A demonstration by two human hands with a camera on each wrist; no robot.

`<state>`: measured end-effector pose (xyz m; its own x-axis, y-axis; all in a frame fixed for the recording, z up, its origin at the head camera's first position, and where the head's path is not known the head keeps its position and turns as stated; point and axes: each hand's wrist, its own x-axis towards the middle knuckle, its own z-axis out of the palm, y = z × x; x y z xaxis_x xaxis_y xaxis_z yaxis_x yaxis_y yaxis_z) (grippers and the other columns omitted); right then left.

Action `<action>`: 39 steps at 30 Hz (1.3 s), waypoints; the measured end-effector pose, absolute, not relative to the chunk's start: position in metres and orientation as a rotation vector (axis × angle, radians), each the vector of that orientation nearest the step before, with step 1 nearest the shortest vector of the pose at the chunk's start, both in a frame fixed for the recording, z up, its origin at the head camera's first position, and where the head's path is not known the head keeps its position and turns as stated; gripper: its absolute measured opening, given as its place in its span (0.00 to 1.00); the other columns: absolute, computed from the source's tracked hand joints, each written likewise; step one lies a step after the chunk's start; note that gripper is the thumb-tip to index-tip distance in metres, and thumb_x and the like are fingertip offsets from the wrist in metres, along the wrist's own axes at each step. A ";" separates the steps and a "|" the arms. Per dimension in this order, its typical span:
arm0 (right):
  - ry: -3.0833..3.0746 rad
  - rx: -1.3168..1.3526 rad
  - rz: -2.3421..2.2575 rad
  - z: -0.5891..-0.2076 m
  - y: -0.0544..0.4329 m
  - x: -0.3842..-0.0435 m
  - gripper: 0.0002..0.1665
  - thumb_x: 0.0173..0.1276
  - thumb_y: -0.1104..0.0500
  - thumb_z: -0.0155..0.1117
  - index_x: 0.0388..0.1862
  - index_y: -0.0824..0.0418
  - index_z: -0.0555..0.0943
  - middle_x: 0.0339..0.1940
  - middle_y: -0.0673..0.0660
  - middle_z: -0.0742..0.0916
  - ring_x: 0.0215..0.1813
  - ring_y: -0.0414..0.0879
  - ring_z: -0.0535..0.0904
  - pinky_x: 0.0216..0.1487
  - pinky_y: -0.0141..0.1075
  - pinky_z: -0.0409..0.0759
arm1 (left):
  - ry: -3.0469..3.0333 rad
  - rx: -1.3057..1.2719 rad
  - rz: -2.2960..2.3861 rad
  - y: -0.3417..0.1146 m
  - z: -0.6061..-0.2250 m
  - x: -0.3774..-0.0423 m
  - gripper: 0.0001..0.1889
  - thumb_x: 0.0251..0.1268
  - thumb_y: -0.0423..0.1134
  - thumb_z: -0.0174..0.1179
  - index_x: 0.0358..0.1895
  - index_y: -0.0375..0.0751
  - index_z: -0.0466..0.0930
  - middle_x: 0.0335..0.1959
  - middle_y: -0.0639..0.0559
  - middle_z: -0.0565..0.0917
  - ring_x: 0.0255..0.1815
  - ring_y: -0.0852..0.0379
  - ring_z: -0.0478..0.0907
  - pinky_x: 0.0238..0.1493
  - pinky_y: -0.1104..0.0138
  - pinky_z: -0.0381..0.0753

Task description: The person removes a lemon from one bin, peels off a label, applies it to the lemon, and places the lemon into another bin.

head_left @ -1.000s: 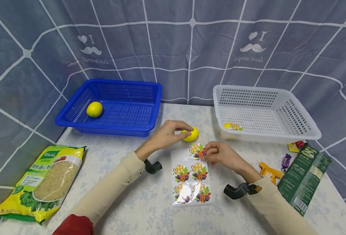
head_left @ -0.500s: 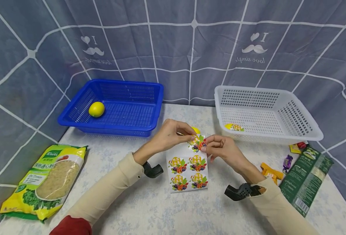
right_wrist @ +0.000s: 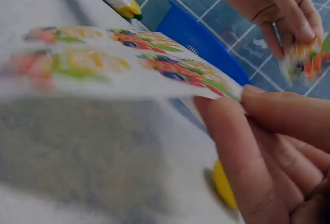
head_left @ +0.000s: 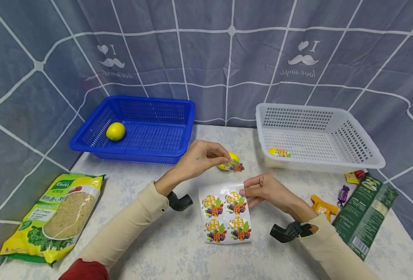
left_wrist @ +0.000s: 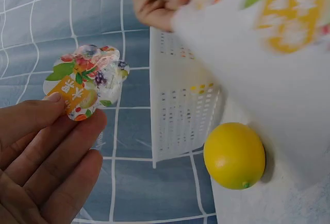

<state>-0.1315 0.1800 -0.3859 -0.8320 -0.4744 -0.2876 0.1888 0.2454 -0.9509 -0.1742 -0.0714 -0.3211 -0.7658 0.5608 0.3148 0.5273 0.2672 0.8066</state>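
Observation:
Between thumb and fingers, my left hand (head_left: pixel 202 158) pinches a loose sticker (left_wrist: pixel 87 82) printed with fruit and yellow lettering. In the head view that sticker hangs just in front of a lemon (left_wrist: pixel 234 155) lying on the table, partly covering it. My right hand (head_left: pixel 270 191) pinches the upper right edge of a white sticker sheet (head_left: pixel 224 187), which still carries several matching fruit stickers. The right wrist view shows the sheet (right_wrist: pixel 149 91) raised off the tabletop, held by thumb and forefinger.
A blue basket (head_left: pixel 136 153) at back left holds one lemon (head_left: pixel 115 131). The white basket (head_left: pixel 318 160) at back right contains a stickered lemon (head_left: pixel 275 151). A yellow pasta bag (head_left: pixel 53 217) lies left; a green packet (head_left: pixel 364 214) and small wrapped snacks (head_left: pixel 323 206) lie right.
One sticker has come off the sheet's top and is in my left hand. The right hand has drawn the sheet slightly down and away from it; the lemon shows again behind.

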 end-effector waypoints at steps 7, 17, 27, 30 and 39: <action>2.136 -0.271 -1.385 -0.396 0.181 -0.131 0.14 0.65 0.58 0.69 0.37 0.71 0.84 0.25 0.57 0.87 0.26 0.46 0.85 0.33 0.41 0.86 | 2.459 1.055 1.560 -0.078 -0.321 -0.176 0.04 0.65 0.31 0.64 0.38 0.37 0.88 0.32 0.52 0.88 0.33 0.56 0.86 0.37 0.66 0.83; 2.825 -0.318 -1.083 -0.389 0.172 -0.163 0.27 0.65 0.54 0.69 0.57 0.70 0.80 0.46 0.63 0.88 0.43 0.54 0.86 0.41 0.43 0.83 | 2.476 1.093 1.519 -0.078 -0.322 -0.178 0.04 0.65 0.32 0.64 0.38 0.37 0.88 0.32 0.52 0.88 0.32 0.60 0.85 0.36 0.67 0.83; 2.672 -0.621 -1.112 -0.393 0.153 -0.215 0.51 0.54 0.72 0.68 0.77 0.63 0.59 0.74 0.66 0.67 0.52 0.63 0.79 0.55 0.50 0.77 | 2.483 1.069 1.512 -0.076 -0.327 -0.179 0.04 0.64 0.30 0.65 0.38 0.36 0.89 0.33 0.50 0.89 0.32 0.60 0.86 0.36 0.68 0.84; 2.608 -0.719 -1.095 -0.397 0.151 -0.220 0.50 0.52 0.75 0.67 0.76 0.62 0.63 0.71 0.66 0.71 0.42 0.55 0.77 0.46 0.45 0.78 | 2.486 1.058 1.511 -0.076 -0.329 -0.179 0.04 0.63 0.30 0.65 0.38 0.35 0.89 0.33 0.50 0.89 0.31 0.60 0.86 0.35 0.69 0.83; 2.621 -0.769 -1.122 -0.399 0.151 -0.214 0.37 0.55 0.67 0.75 0.65 0.62 0.76 0.63 0.60 0.80 0.61 0.59 0.77 0.59 0.49 0.77 | 2.489 1.000 1.494 -0.075 -0.332 -0.180 0.05 0.62 0.31 0.66 0.39 0.36 0.89 0.33 0.50 0.89 0.32 0.56 0.86 0.32 0.69 0.81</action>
<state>-0.2142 0.1510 -0.3985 -0.8479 -0.5293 0.0298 -0.3869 0.5794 -0.7173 -0.1798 -0.0750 -0.3318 -0.7857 0.5618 0.2589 0.4926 0.3151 0.8112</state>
